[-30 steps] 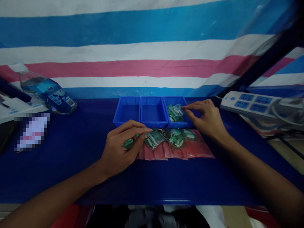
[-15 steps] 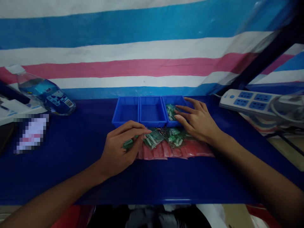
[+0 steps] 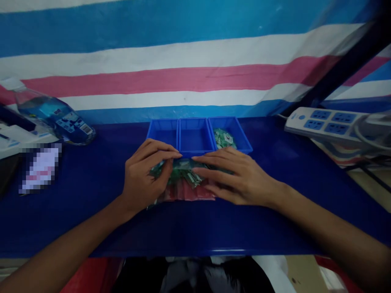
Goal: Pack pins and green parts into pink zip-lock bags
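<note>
My left hand (image 3: 146, 177) is closed, thumb and fingers pinched on a small clear plastic bag (image 3: 175, 175) with green pieces in it. My right hand (image 3: 236, 176) lies palm down over the right part of the bags, its fingers stretched out and slightly apart, fingertips close to the clear bag. Between the hands shows another small packet (image 3: 193, 178) with pale, strip-like contents. Beneath them is a row of red plastic packets (image 3: 191, 191), its right end covered by my right hand.
Behind the hands stand three joined blue bins; the right bin (image 3: 242, 140) holds green packets (image 3: 224, 139), while the middle bin (image 3: 195, 136) shows a bare floor. A bottle (image 3: 65, 118) lies at left. A power strip (image 3: 324, 122) is at right on the blue table (image 3: 195, 232).
My right hand has come away from the right bin, moving left and toward me onto the bags. My left hand has shifted slightly left, still pinching. The view has tilted slightly.
</note>
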Demonstrator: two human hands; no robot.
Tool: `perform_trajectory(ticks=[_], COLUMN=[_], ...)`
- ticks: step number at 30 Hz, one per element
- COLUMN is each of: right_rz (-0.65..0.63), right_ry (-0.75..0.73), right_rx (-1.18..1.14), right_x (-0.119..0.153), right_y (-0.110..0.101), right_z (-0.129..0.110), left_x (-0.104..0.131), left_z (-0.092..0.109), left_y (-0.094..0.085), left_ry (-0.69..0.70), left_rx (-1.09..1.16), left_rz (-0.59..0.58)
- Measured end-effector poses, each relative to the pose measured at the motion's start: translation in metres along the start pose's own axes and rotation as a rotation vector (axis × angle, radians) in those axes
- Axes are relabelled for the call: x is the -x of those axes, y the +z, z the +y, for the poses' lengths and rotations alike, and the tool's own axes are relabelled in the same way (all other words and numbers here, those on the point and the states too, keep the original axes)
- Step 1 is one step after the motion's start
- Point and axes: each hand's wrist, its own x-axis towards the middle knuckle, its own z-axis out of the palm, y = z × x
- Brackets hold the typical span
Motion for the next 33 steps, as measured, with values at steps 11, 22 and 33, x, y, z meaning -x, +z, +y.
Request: perform_trajectory(ticks=[11, 22, 33], right_rz=[-0.053, 0.382, 0.318], right_ry=[0.083, 0.589, 0.211], right_rx=[-0.049, -0.897, -0.253], right_x=[-0.011, -0.010, -0.003], right_y=[0.015, -0.005, -0.003], right_z=[-0.019, -0.018, -0.013], left_x=[0.003, 0.005, 0.004], left_z=[0.000, 0.003, 0.014], left_y=[0.005, 0.007, 0.001], left_ry=[0.010, 0.305, -0.406], left_rx=[-0.031, -0.070, 0.353], left_rz=[-0.003, 0.006, -0.061])
